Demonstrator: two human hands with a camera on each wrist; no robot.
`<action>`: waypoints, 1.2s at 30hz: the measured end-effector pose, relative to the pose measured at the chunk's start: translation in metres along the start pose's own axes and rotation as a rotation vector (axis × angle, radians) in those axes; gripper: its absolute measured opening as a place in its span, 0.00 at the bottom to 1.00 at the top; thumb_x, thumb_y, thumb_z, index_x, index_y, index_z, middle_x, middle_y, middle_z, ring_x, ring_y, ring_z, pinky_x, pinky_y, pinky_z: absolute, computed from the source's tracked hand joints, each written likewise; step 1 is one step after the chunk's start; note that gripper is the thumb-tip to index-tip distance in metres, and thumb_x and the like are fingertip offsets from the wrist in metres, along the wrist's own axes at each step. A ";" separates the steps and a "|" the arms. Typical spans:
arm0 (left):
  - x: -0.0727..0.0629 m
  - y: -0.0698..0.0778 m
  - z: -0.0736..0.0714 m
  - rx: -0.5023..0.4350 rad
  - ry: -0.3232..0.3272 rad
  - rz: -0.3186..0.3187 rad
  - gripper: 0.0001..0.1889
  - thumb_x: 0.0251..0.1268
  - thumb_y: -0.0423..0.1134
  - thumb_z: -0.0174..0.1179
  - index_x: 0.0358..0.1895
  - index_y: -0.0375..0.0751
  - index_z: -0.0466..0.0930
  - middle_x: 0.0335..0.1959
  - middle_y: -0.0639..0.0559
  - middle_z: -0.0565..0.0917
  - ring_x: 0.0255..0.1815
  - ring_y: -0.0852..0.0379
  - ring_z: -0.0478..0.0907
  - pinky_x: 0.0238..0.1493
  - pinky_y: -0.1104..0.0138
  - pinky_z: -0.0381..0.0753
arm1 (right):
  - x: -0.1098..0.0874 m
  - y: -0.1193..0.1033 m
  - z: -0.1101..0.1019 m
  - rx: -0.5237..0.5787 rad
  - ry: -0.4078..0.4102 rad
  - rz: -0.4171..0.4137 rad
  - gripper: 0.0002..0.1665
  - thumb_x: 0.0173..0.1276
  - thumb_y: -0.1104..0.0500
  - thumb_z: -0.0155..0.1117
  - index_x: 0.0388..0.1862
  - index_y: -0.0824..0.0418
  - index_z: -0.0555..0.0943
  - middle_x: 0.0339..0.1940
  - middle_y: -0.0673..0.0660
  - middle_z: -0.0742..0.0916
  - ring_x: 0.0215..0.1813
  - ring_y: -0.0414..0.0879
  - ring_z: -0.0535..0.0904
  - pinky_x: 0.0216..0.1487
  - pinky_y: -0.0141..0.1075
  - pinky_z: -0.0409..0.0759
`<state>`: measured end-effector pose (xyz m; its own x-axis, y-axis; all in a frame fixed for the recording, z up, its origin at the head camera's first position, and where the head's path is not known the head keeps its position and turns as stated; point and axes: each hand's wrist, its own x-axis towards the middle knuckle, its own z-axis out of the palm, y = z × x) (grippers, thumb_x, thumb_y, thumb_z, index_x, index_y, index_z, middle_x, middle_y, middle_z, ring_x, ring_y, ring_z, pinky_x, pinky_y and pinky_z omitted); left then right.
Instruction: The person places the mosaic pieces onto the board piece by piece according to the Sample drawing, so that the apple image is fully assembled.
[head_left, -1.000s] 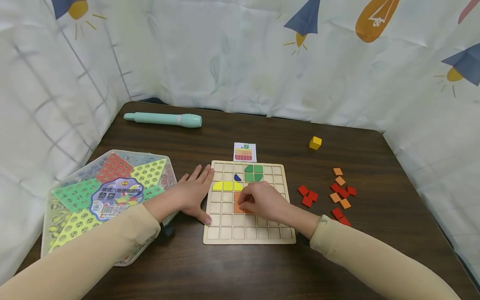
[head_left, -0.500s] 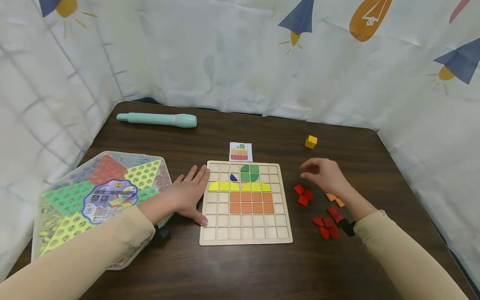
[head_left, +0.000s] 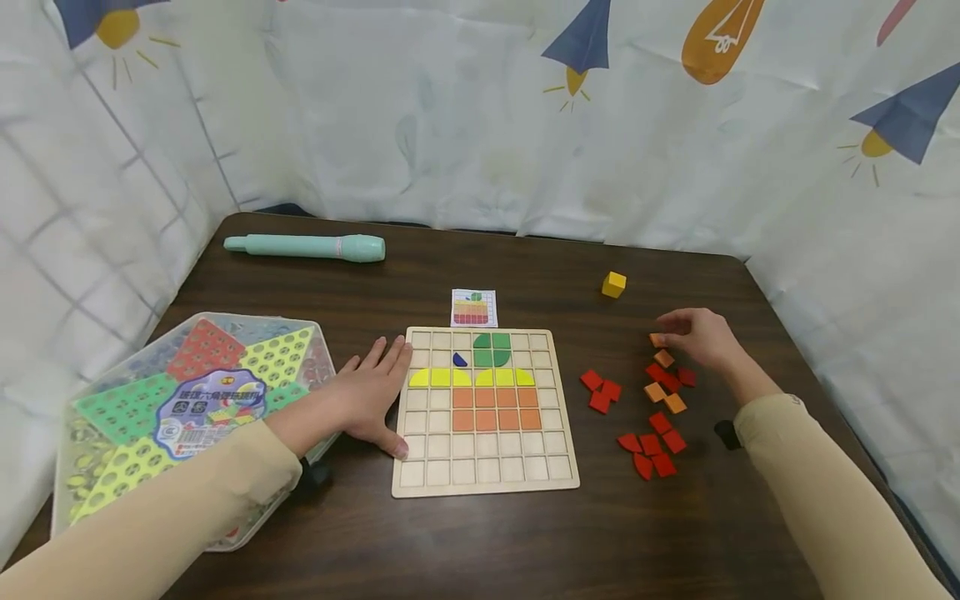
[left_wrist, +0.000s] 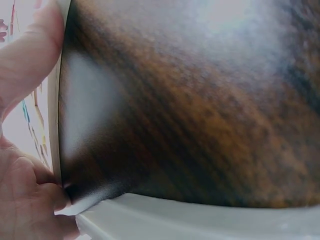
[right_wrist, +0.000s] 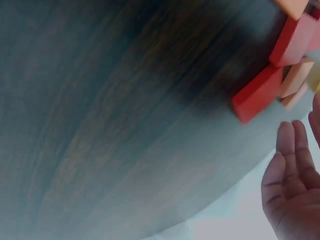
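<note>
My left hand [head_left: 369,402] lies spread with straight fingers along the left edge of a wooden grid board [head_left: 420,473]. The board bears green tiles [head_left: 492,350], a blue piece [head_left: 460,360], a row of yellow tiles [head_left: 440,377] and two rows of orange tiles [head_left: 497,408]. Right of the board, the thumb and forefinger of my right hand [head_left: 703,339] pinch a small orange tile [head_left: 657,340] at the table. Other loose orange tiles [head_left: 675,403] and red tiles [head_left: 649,444] lie near it. In the right wrist view the fingertips are partly cut off.
A picture card [head_left: 473,308] touches the board's far edge. Behind it to the right stands a yellow cube [head_left: 613,284]. A mint-green microphone-shaped object [head_left: 304,247] lies at the back left. A clear game box [head_left: 202,400] sits under the left forearm.
My right hand has moved from the board to the right, down to the loose tiles, uncovering the orange rows on the board. The left hand stays at the board's edge.
</note>
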<state>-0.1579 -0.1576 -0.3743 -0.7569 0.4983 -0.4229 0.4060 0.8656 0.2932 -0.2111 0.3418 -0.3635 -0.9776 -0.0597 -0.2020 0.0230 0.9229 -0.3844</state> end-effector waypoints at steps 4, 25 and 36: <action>0.001 0.000 0.001 -0.001 -0.004 -0.008 0.76 0.41 0.68 0.78 0.81 0.26 0.38 0.84 0.29 0.39 0.84 0.27 0.35 0.76 0.30 0.48 | 0.005 0.006 0.000 -0.009 -0.047 0.017 0.30 0.75 0.52 0.65 0.67 0.71 0.76 0.65 0.75 0.81 0.64 0.70 0.77 0.62 0.62 0.77; -0.001 -0.002 0.002 -0.005 -0.009 -0.012 0.75 0.41 0.68 0.77 0.81 0.26 0.39 0.84 0.29 0.39 0.84 0.27 0.35 0.76 0.31 0.48 | 0.007 0.007 0.012 0.019 0.058 -0.024 0.16 0.73 0.55 0.68 0.48 0.67 0.80 0.45 0.68 0.88 0.44 0.57 0.83 0.46 0.49 0.81; -0.002 -0.001 -0.001 0.001 0.000 -0.002 0.75 0.42 0.67 0.77 0.81 0.26 0.38 0.84 0.29 0.39 0.84 0.27 0.35 0.76 0.31 0.48 | -0.011 -0.078 0.031 0.178 0.076 -0.208 0.09 0.72 0.57 0.70 0.45 0.60 0.86 0.41 0.58 0.90 0.44 0.52 0.87 0.45 0.41 0.82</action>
<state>-0.1577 -0.1595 -0.3727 -0.7575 0.4967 -0.4237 0.4049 0.8665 0.2920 -0.1957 0.2583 -0.3590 -0.9780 -0.2054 -0.0365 -0.1495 0.8121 -0.5640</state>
